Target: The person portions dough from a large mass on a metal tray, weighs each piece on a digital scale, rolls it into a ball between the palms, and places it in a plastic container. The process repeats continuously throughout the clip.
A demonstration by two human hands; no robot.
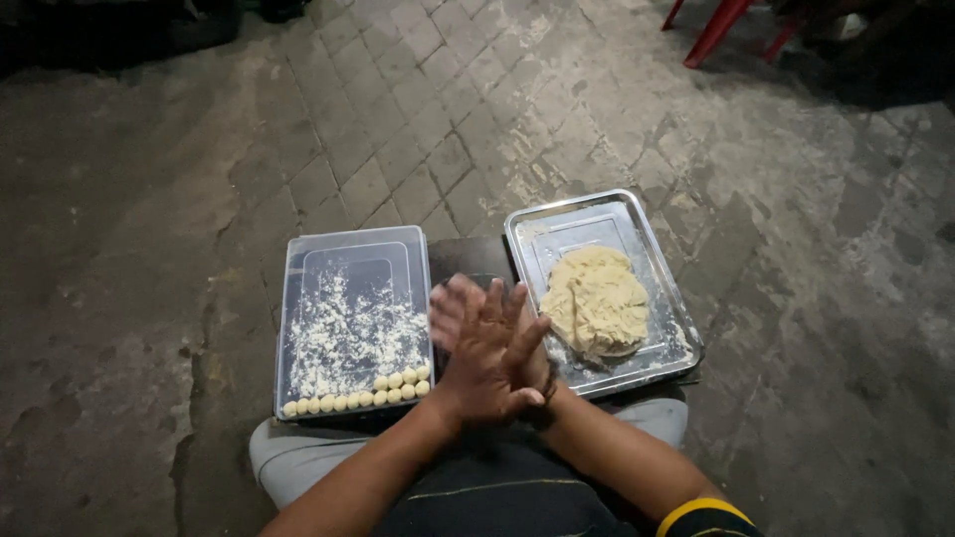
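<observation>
My left hand [494,366] lies on top of my right hand [450,306], palm against palm, between two trays. My right hand's fingers are blurred and point up-left. Whatever may sit between the palms is hidden. To the left lies a clear plastic tray [348,257] dusted with flour, with a row of several small dough balls [358,399] along its near edge. On the right, a metal tray [569,221] holds a large lump of pale dough [597,300].
Both trays rest on a low dark surface [468,257] in front of my knees [288,452]. Around it is worn brick paving. Red chair legs [718,28] stand at the far right, with dark shapes along the top edge.
</observation>
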